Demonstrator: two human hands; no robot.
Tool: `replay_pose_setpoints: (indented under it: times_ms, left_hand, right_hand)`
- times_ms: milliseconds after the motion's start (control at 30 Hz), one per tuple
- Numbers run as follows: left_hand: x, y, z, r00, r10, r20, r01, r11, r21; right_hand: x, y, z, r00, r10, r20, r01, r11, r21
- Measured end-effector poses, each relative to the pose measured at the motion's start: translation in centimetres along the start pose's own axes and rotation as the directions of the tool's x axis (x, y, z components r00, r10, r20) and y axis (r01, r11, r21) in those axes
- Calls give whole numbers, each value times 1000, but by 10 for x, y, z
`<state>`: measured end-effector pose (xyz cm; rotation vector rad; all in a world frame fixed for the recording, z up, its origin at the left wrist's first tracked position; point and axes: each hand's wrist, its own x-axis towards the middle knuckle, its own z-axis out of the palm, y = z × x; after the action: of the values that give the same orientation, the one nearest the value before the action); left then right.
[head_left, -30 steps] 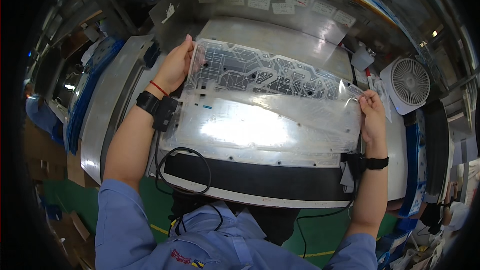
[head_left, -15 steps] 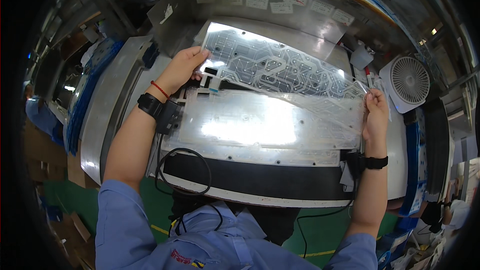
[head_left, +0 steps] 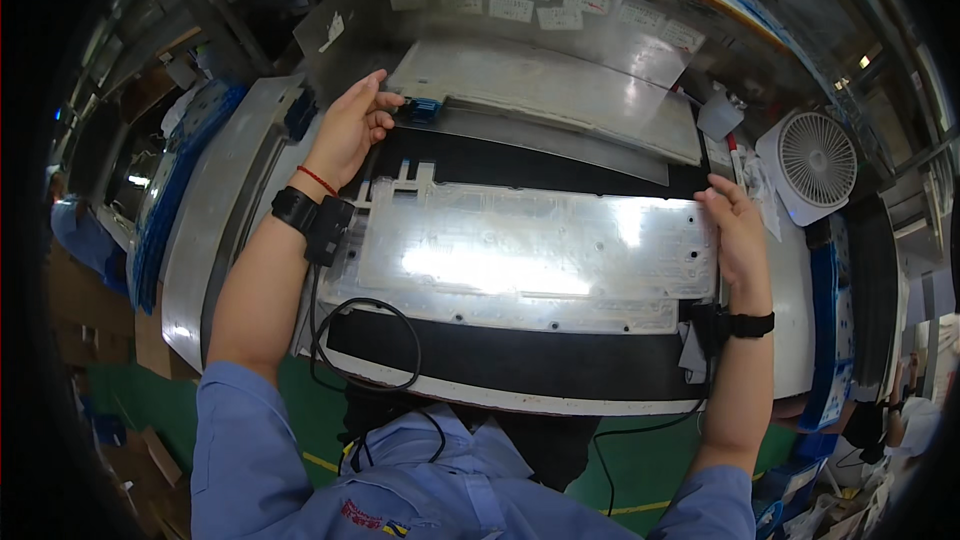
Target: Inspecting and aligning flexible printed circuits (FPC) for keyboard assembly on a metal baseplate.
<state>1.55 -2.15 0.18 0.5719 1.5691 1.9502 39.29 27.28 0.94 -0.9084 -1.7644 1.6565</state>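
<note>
My left hand [head_left: 352, 128] is open, its fingers loosely spread and holding nothing. It is beside the left end of a stack of film sheets [head_left: 540, 90] lying at the back, close to that stack's blue tail [head_left: 424, 110]. On the near side lies a second stack of clear printed circuit film [head_left: 520, 240], shiny with glare, with narrow tabs [head_left: 415, 178] sticking out at its upper left. My right hand [head_left: 735, 230] is open at the right end of this nearer stack, fingers extended by its far right corner. Whether its fingertips touch the film I cannot tell.
Both stacks rest on a black mat [head_left: 500, 350] on the bench. A white fan [head_left: 815, 168] stands at the right, near a whitish container [head_left: 722, 114]. A black cable [head_left: 368, 345] loops over the front left edge. A metal panel [head_left: 640, 50] with paper labels closes off the back.
The clear circuit film that both hands held up has been let go; it now appears to lie on the back stack. Both hands have opened, and the nearer stack is uncovered.
</note>
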Motion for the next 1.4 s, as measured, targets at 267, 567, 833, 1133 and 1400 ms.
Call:
replay_pose_setpoints:
  times_ms: [267,567,833,1133,1400]
  left_hand:
    - [2,-1,-8,998,-12,55,11,999,31]
    - [3,-4,-9,996,-5,85,2,999,36]
    - [4,-4,-12,994,3,109,-3,1000,-5]
    - [1,-2,-10,995,1,105,0,1000,-13]
    - [3,-4,-13,994,-3,114,3,1000,-1]
  right_hand:
    - [-7,-2,5,992,-63,106,89,960,-265]
    - [-3,0,1,990,-138,41,144,954,-264]
    - [-9,-7,12,986,-157,52,165,917,-363]
    - [-8,-5,3,985,-85,151,138,912,-385]
    - [-6,-4,6,964,-250,95,267,919,-289]
